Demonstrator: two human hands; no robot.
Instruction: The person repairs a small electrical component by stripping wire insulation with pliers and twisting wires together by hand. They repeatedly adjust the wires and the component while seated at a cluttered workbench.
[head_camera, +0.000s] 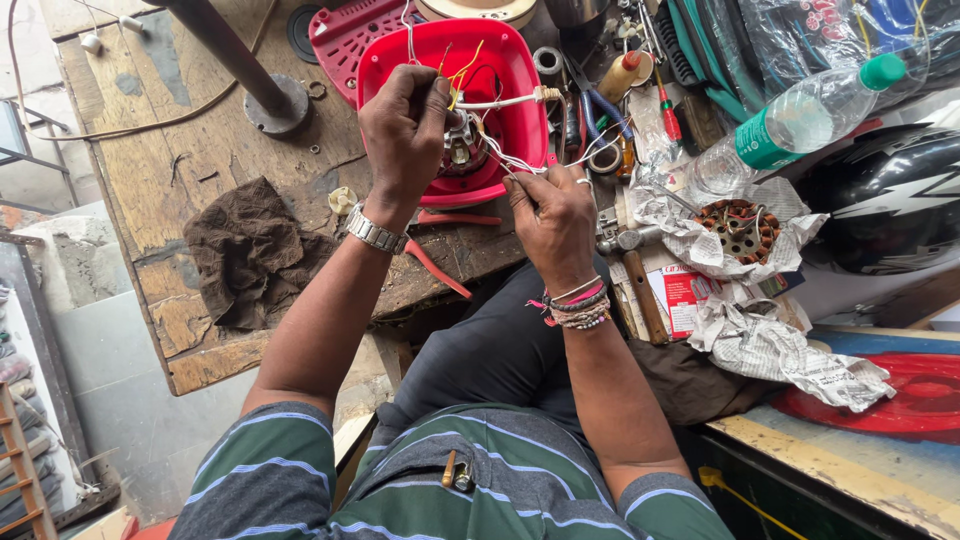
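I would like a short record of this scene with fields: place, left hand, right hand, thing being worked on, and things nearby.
place: worn wooden workbench, cluttered on the right side
left hand: left hand grips the small motor from above
right hand: right hand pinches the white wires coming from the motor
thing worked on: motor sitting in a red plastic housing
nearby: brown rag, clear plastic bottle with green cap, copper-wound coil on crumpled newspaper, black helmet
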